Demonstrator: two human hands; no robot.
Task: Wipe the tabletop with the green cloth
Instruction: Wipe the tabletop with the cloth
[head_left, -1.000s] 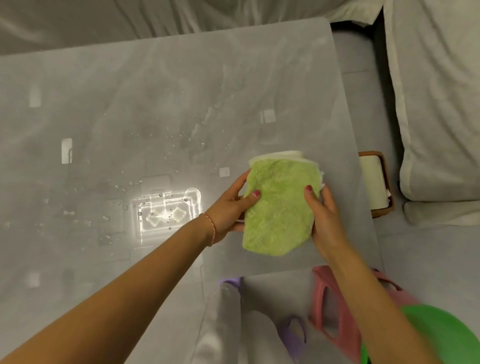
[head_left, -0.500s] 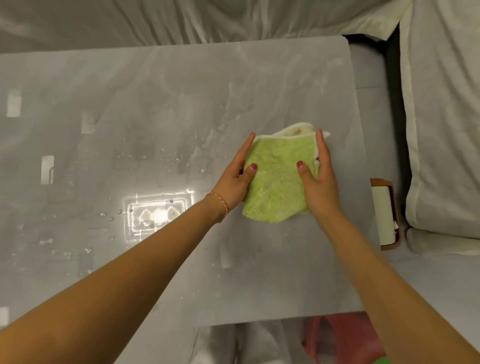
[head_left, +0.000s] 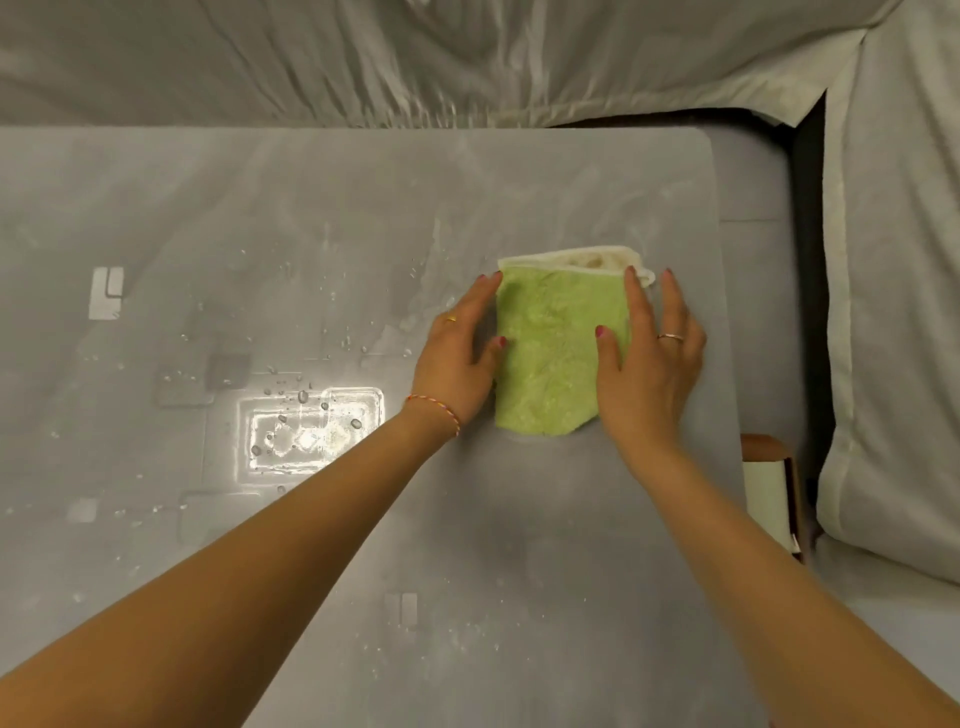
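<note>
a: where's the cloth (head_left: 556, 353) sitting?

b: flat on the table (head_left: 311, 208), toward the far right, folded, with a pale edge showing at its far end. it's well in from the right rim.

a: and the hands?

b: both spread, palms down. the left hand (head_left: 460, 358) lies along the cloth's left edge, thumb touching the green. the right hand (head_left: 649, 358) covers the right edge, thumb and forefinger on top of it, the other fingers on the table beside it. nothing pinched, just flat.

a: so wiping has begun?

b: i'd say it's at the very start: cloth laid down and steadied, no stroke i could vouch for. droplets (head_left: 301, 410) lie scattered to the left, thickest around that bright glare, and smears run just left of the cloth.

a: what does the next move need?

b: my guess: firm downward pressure and a sweep leftward into the wet patch, holding the fold so it doesn't bunch. one hand could do it.
</note>
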